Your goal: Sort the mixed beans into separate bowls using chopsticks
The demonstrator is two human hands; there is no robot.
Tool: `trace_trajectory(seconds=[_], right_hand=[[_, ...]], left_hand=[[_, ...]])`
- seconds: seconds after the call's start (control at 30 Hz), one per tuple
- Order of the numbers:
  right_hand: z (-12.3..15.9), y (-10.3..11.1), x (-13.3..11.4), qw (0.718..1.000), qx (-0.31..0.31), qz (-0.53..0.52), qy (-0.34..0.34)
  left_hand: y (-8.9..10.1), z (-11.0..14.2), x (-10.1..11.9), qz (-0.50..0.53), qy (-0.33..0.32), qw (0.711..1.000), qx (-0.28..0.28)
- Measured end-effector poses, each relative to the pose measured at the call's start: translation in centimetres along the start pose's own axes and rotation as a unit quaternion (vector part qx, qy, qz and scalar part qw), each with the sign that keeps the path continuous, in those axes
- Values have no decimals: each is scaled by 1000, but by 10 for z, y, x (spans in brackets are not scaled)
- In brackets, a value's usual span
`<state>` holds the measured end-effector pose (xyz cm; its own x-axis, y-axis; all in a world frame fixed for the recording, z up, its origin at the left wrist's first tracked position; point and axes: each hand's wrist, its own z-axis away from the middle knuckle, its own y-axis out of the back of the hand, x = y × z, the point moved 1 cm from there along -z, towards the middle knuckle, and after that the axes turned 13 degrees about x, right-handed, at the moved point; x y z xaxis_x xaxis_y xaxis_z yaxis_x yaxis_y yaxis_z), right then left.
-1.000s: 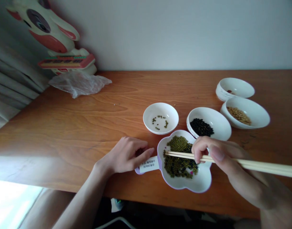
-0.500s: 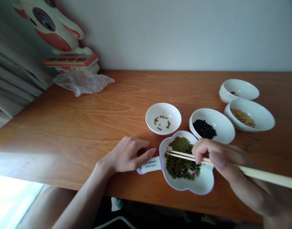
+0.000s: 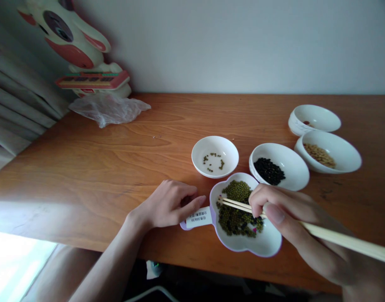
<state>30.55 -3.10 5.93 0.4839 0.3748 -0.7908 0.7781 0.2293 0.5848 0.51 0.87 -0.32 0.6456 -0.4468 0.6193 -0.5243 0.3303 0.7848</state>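
Observation:
My right hand (image 3: 283,218) is closed around a pair of wooden chopsticks (image 3: 333,237). Their tips are close together among green beans (image 3: 239,191) near the left rim of a flower-shaped dish (image 3: 267,241) with a lilac edge. Dark beans and a small pink piece are mixed in; whether the tips pinch a bean I cannot tell. My left hand (image 3: 170,203) grips the dish's labelled handle (image 3: 200,218) between thumb and curled fingers. Just beyond the dish, a white bowl (image 3: 215,142) has a few green beans scattered on its bottom.
To the right stand a bowl of black beans (image 3: 269,171), a bowl of tan beans (image 3: 319,155) and a bowl (image 3: 324,117) with a few reddish bits. A crumpled plastic bag (image 3: 110,110) and a cow-shaped toy keyboard (image 3: 94,79) are at the back left, against the wall.
My right hand has slid slightly left and down along the dish, the chopsticks' rear ends dipping lower. Their tips stay near the left rim. My left hand keeps its place.

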Motion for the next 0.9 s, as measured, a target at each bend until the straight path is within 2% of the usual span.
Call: trace_trajectory(seconds=[0.17, 0.47, 0.7, 0.9], right_hand=[[-1, -1, 0, 1000, 11, 9, 12], [3, 0, 4, 1000, 3, 7, -9], [2, 2, 3, 1000, 2, -1, 9], [1, 1, 2, 999, 25, 4, 23]], left_hand=[[0, 0, 1, -2, 0, 1000, 0], [2, -2, 2, -6, -5, 1000, -3], [1, -1, 2, -1, -11, 1000, -2], [2, 0, 3, -6, -6, 1000, 0]])
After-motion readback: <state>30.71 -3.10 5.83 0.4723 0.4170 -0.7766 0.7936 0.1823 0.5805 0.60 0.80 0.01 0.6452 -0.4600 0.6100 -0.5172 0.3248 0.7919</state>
